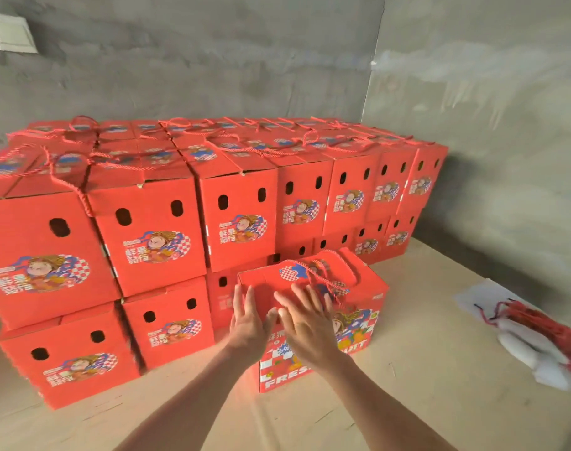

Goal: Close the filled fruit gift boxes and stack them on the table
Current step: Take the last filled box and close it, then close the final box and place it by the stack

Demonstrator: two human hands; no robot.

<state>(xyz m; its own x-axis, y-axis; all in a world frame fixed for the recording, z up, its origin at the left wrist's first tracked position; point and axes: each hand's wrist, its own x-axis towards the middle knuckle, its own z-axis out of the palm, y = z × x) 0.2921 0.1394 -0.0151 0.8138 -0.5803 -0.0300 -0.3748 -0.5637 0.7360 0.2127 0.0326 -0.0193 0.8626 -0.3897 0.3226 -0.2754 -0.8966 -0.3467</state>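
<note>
My left hand (248, 320) and right hand (305, 330) hover spread against the closed-looking gift box (369, 288); next I'd clasp its sides and stack it.

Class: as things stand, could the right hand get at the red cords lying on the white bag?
Probably yes. The right hand is open and holds nothing, and only bare board lies between it and the red cords off to its right. It may take a long sideways reach, though.
</note>
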